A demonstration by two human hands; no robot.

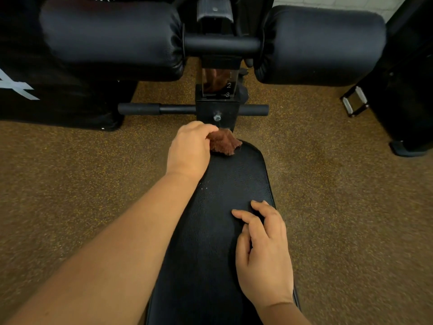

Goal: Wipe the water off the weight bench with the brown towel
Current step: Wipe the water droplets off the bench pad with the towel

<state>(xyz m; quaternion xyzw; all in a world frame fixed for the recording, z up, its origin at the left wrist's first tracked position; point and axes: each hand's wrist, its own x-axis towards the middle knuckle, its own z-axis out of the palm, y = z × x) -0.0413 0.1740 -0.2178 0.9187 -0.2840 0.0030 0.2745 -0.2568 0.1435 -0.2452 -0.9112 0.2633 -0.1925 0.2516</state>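
The black padded weight bench (225, 184) runs away from me down the middle of the view. At its far rounded end lies the bunched brown towel (225, 143). My left hand (189, 151) reaches out to that end and is closed on the towel, pressing it against the pad. My right hand (262, 252) rests on the near right part of the pad with its fingers spread and nothing in it. A few tiny droplets (203, 188) glint on the pad beside my left wrist.
Beyond the bench stands its black post with numbered holes (220, 85), a foot bar (187, 109) and two big black roller pads (110, 38) (321, 45). Brown speckled rubber floor (339, 184) lies on both sides. A black bag (46, 95) sits far left, dark equipment (407, 90) far right.
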